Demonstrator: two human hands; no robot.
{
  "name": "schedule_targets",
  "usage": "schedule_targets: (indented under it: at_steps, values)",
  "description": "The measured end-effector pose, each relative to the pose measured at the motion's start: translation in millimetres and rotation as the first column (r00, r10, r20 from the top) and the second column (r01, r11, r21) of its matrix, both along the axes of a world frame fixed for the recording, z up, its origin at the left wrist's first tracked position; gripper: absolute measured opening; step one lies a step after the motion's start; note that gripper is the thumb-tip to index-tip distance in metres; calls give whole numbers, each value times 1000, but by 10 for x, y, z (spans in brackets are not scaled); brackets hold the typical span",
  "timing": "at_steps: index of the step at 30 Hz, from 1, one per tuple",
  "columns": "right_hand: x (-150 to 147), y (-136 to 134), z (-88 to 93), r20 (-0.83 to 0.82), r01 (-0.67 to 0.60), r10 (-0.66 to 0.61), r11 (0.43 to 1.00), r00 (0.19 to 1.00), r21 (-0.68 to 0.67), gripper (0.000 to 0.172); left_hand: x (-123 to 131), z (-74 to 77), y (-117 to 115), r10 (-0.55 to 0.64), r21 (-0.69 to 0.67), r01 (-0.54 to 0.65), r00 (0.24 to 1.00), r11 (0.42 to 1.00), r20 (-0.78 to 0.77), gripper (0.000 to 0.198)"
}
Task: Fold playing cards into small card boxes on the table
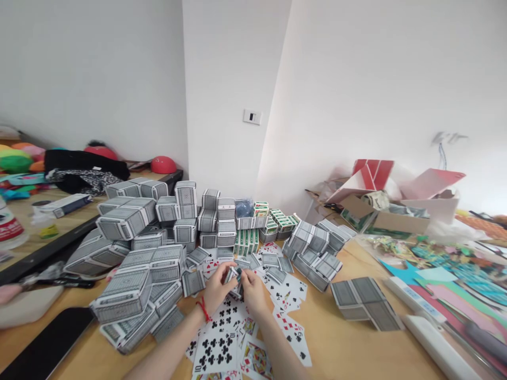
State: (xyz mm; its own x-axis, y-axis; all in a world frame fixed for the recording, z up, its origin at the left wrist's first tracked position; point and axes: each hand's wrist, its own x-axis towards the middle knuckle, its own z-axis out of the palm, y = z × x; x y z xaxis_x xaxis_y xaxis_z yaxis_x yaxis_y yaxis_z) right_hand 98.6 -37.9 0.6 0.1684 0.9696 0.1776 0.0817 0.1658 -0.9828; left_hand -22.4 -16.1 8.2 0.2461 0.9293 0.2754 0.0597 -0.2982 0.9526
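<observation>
Over the middle of the wooden table, my left hand (218, 287) and my right hand (253, 291) meet around a small folded playing-card piece (236, 275). Fingers of both hands are closed on it and hide much of its shape. A red string bracelet (204, 309) circles my left wrist. Beneath my hands lie loose playing cards (216, 351), face up and overlapping. Around and just beyond my fingers are several small grey-backed folded cards (193, 282).
Stacked grey blocks of folded cards (124, 285) crowd the left, with more at the right (312, 248). Green-and-white card boxes (246, 241) stand behind. A black phone-like slab (59, 343) lies front left. Coloured paper (447, 295) and an open carton (396, 221) are at the right.
</observation>
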Motion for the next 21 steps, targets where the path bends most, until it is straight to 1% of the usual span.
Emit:
schedule_targets:
  at_steps: [2,4,6,9,12,15,18,20,21]
  values:
    - [-2,2,5,24,-5,4,1000,1000,20,32,23,-16,15,82,5,-82,996,997,-30,19]
    - [-2,7,1,50,-1,-1,1000,999,29,31,34,-24,30,110,-3,-110,993,994,-51,16]
    - [-3,13,-8,82,11,-14,999,997,32,31,30,-27,41,109,-25,-110,994,994,-30,20]
    - [-7,17,-19,104,7,-10,1000,995,29,31,6,-28,49,114,-90,-109,992,990,56,26]
    - [-15,14,-20,81,-21,19,1000,996,22,33,-14,-30,62,116,-166,-95,986,982,119,28]
    - [-31,10,-24,44,-20,19,1000,999,8,33,-19,-28,83,122,-202,-94,984,975,131,28]
    - [-55,18,-46,-91,-51,47,997,995,-50,25,-17,-32,107,170,-141,-155,980,978,104,24]
    - [-65,29,-63,-171,-67,53,995,984,-79,28,-16,-43,118,213,-62,-209,974,976,73,20]
    - [-65,35,-68,-180,-63,48,995,982,-74,27,-15,-52,121,228,-18,-227,972,974,49,20]
